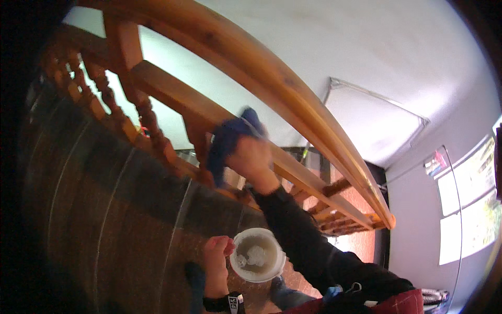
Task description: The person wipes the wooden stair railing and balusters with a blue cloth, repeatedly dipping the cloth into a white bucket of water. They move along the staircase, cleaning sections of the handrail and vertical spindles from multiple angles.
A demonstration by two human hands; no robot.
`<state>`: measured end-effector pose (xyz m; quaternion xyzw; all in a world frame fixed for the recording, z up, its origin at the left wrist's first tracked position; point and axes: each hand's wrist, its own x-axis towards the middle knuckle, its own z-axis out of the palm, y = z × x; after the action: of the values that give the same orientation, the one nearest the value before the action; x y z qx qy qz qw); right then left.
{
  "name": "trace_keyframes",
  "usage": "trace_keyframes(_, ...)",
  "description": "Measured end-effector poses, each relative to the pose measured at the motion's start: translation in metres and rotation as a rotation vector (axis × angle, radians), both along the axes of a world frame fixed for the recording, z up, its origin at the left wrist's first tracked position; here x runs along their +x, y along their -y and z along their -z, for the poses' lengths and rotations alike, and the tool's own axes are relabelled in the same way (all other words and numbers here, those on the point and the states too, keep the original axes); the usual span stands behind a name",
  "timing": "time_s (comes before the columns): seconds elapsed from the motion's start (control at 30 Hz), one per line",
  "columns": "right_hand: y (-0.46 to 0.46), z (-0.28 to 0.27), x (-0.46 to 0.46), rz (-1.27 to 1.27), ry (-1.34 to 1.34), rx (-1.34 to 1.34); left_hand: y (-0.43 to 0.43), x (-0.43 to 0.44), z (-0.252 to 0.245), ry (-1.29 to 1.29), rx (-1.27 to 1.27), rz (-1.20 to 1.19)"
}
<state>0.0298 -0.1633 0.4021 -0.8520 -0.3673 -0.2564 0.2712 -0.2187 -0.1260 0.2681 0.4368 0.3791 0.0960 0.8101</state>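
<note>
A blue cloth point(231, 137) is bunched under my right hand point(251, 159), which presses it on the lower wooden rail point(294, 165) of a stair banister. Both hand and cloth are blurred. Above them curves the thick varnished handrail point(274, 66). My left hand point(216, 251), with a wristwatch point(235, 302) at its wrist, has its fingers curled beside the rim of a white plastic bucket point(283, 263). Whether those fingers touch the rim is unclear. Cloudy water point(270, 251) with patches of foam point(257, 255) is in the bucket.
Turned balusters point(147, 117) run below the rail, with gaps onto a lower level. Dark wood-look flooring point(129, 219) spreads to the left. My feet are by the bucket. On the right are a pale wall point(411, 196), a window point(466, 204) and a hanging cable point(459, 219).
</note>
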Motion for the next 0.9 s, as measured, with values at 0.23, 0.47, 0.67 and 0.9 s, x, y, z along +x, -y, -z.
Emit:
trace_keyframes(0.23,-0.013,-0.007,0.013,0.014,-0.084,-0.149,0.010,0.007,0.009,0.020,0.002,0.019)
trace_keyframes(0.47,0.092,0.051,0.012,0.033,-0.074,0.021,0.037,0.024,0.012,-0.081,0.042,0.117)
trace_keyframes(0.67,0.205,0.097,0.015,0.019,-0.303,0.001,0.049,0.027,0.022,-0.052,0.077,0.187)
trace_keyframes(0.9,0.238,0.121,0.012,0.089,-0.293,-0.012,0.062,0.026,0.042,-0.089,0.083,0.303)
